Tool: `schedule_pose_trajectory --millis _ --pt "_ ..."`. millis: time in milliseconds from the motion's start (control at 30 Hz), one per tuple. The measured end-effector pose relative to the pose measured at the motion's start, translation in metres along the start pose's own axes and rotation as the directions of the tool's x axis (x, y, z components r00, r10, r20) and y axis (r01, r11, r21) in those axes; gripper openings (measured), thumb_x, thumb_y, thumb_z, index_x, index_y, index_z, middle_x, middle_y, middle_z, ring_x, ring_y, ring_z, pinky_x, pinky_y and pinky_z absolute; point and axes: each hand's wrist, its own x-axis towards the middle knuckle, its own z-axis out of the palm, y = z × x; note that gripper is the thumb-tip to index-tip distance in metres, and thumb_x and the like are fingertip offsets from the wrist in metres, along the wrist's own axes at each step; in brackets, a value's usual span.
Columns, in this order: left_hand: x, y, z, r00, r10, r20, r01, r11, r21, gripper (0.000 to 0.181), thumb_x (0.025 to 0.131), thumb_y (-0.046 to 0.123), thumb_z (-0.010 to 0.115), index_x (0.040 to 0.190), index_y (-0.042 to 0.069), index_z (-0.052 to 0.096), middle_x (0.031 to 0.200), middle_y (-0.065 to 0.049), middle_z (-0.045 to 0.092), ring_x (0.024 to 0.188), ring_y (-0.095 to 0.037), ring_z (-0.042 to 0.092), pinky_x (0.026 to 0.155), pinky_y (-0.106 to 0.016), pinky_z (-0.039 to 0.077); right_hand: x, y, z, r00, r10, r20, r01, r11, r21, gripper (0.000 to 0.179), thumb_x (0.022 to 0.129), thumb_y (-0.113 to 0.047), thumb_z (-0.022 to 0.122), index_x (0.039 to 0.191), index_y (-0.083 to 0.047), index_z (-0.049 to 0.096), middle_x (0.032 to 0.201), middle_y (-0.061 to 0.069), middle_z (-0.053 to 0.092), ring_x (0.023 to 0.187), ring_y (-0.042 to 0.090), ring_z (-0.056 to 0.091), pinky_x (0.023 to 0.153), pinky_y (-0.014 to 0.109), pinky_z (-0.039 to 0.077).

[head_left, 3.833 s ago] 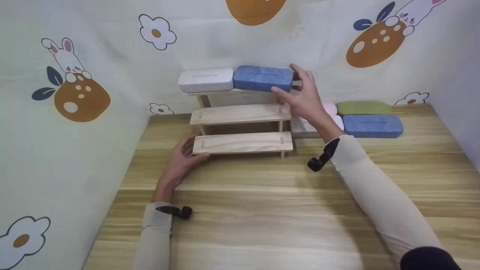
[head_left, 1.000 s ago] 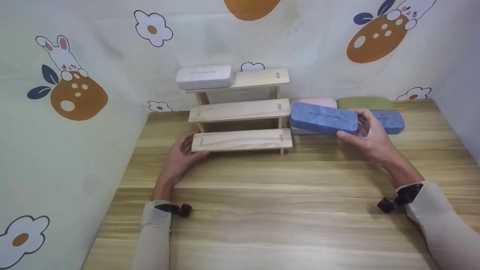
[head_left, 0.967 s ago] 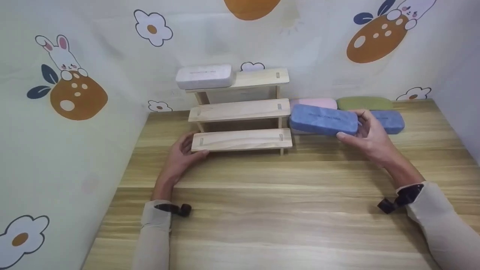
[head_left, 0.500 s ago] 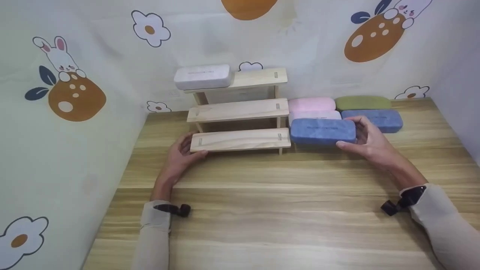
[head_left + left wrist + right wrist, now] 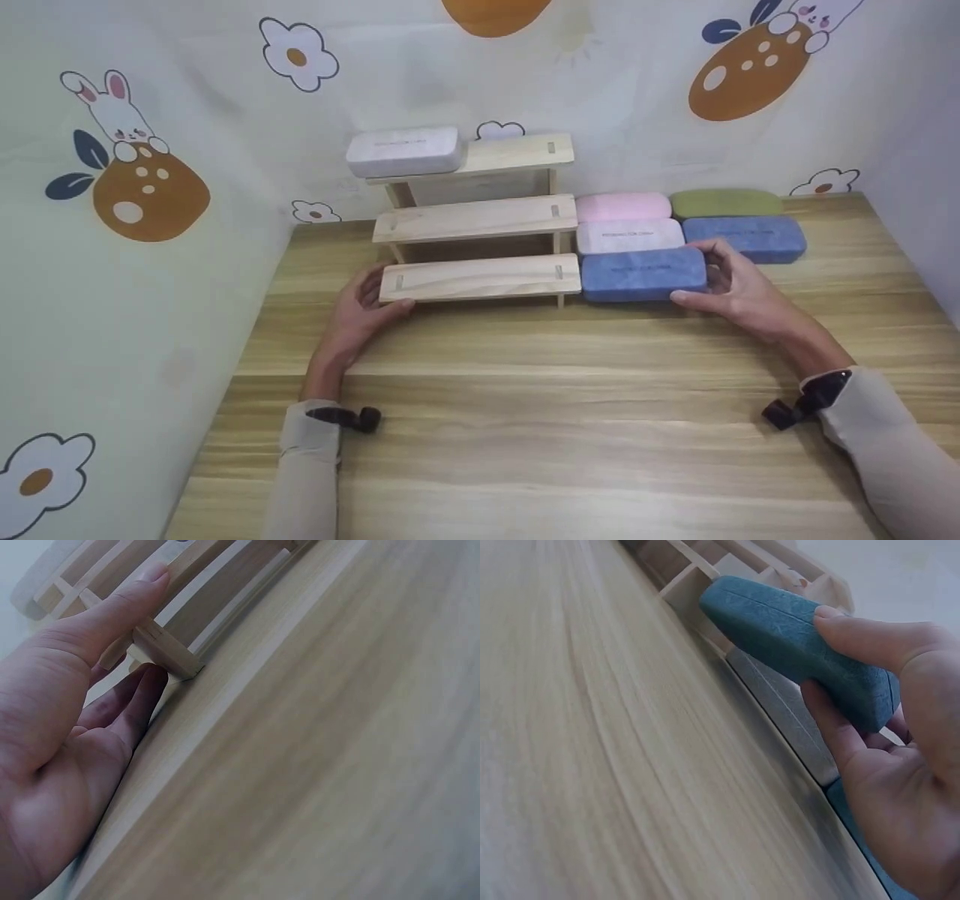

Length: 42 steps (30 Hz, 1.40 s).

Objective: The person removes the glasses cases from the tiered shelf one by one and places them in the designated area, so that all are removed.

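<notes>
My right hand (image 5: pixel 739 296) grips the right end of a blue glasses case (image 5: pixel 641 274), thumb in front and fingers behind. In the right wrist view this blue case (image 5: pixel 787 641) is raised off the table, its seam showing along the side. Its left end is right at the lowest shelf of a three-tier wooden stand (image 5: pixel 480 279). At the stand's left end, my left hand (image 5: pixel 360 311) holds the lowest shelf, the thumb along the front edge; in the left wrist view the fingers reach behind a stand leg (image 5: pixel 169 652). A white glasses case (image 5: pixel 405 151) sits on the top shelf's left half.
Right of the stand, pink (image 5: pixel 622 206) and green (image 5: pixel 726 202) cases lie at the back by the wall. Before them are another white case (image 5: pixel 630 235) and a second blue case (image 5: pixel 745 238). The wood-grain table (image 5: pixel 570 420) stretches forward from the stand.
My right hand has taken the blue glasses case off the top shelf, carried it right, then lowered it toward the table in front of the white case. My left hand stays on the stand.
</notes>
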Motion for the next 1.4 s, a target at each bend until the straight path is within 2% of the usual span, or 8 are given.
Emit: schedule_pose_trajectory --millis 300,467,600,733,1033,1167,1267,1400 --pt "0.0004 0.0014 0.0007 1.0 -0.013 0.005 0.013 1.0 -0.004 0.088 0.087 0.016 0.094 0.16 0.01 0.046 0.164 -0.008 0.052 0.153 -0.021 0.049 0.127 -0.031 0.045 0.0019 0.0071 -0.0016 1.0 -0.022 0.02 0.022 1.0 -0.013 0.073 0.09 -0.002 0.087 0.151 -0.002 0.047 0.145 0.01 0.059 0.128 0.01 0.067 0.103 0.019 0.06" --pt "-0.0002 0.0019 0.0014 1.0 -0.002 0.0 0.002 1.0 0.001 0.087 0.086 0.015 0.094 0.16 0.011 0.047 0.163 -0.008 0.054 0.152 -0.022 0.051 0.126 -0.03 0.046 0.0033 0.0079 -0.007 0.999 -0.031 -0.008 0.028 0.972 -0.233 0.074 0.085 -0.015 0.095 0.15 -0.013 0.059 0.136 0.009 0.066 0.119 0.008 0.064 0.1 0.011 0.051" --pt "-0.0006 0.0014 0.0017 1.0 0.006 -0.007 -0.006 1.0 -0.003 0.087 0.086 0.014 0.094 0.16 0.01 0.048 0.161 -0.008 0.055 0.15 -0.022 0.052 0.124 -0.029 0.048 0.0048 0.0084 -0.008 0.998 -0.054 -0.034 0.036 0.92 -0.389 0.077 0.081 -0.027 0.099 0.149 -0.018 0.063 0.118 0.007 0.063 0.102 0.014 0.057 0.082 0.015 0.047" --pt "-0.0003 0.0014 0.0018 1.0 0.007 -0.003 -0.007 1.0 -0.005 0.09 0.085 0.013 0.094 0.161 0.008 0.046 0.162 -0.009 0.055 0.15 -0.023 0.052 0.125 -0.03 0.047 0.0044 0.0082 -0.0081 0.997 -0.069 -0.036 0.046 0.894 -0.446 0.079 0.08 -0.033 0.099 0.147 -0.015 0.062 0.103 0.009 0.062 0.088 0.02 0.057 0.068 0.02 0.049" --pt "-0.0012 0.0029 0.0018 1.0 0.002 0.002 -0.002 1.0 -0.003 0.091 0.085 0.015 0.095 0.161 0.01 0.046 0.162 -0.008 0.055 0.151 -0.022 0.052 0.125 -0.029 0.047 0.0043 0.0029 -0.0063 0.988 -0.117 -0.098 0.04 0.822 -0.569 0.081 0.078 -0.045 0.099 0.142 -0.009 0.063 0.112 0.015 0.076 0.095 0.026 0.067 0.076 0.019 0.049" --pt "-0.0008 0.0029 0.0016 1.0 -0.016 -0.001 0.016 1.0 -0.007 0.091 0.086 0.014 0.094 0.162 0.009 0.044 0.164 -0.009 0.052 0.152 -0.022 0.05 0.126 -0.031 0.046 0.0039 0.0034 -0.0055 0.975 -0.196 -0.107 0.091 0.785 -0.612 0.076 0.078 -0.041 0.1 0.137 -0.008 0.065 0.108 0.015 0.08 0.09 0.024 0.073 0.074 0.017 0.051" --pt "-0.0006 0.0025 0.0016 1.0 -0.025 -0.004 0.025 1.0 -0.015 0.091 0.086 0.013 0.093 0.162 0.008 0.043 0.165 -0.011 0.05 0.153 -0.023 0.049 0.128 -0.033 0.045 0.0042 0.0038 -0.0054 0.969 -0.221 -0.108 0.107 0.773 -0.625 0.074 0.078 -0.041 0.1 0.136 -0.009 0.067 0.108 0.015 0.081 0.084 0.021 0.075 0.072 0.015 0.052" --pt "-0.0004 0.0016 0.001 1.0 -0.019 0.003 0.019 1.0 -0.014 0.092 0.087 0.012 0.092 0.164 0.006 0.041 0.166 -0.012 0.049 0.154 -0.025 0.047 0.129 -0.034 0.043 0.0046 0.001 -0.0042 0.977 -0.172 -0.127 0.054 0.774 -0.631 0.077 0.079 -0.048 0.098 0.14 -0.012 0.068 0.121 0.018 0.08 0.086 0.021 0.072 0.077 0.02 0.052"
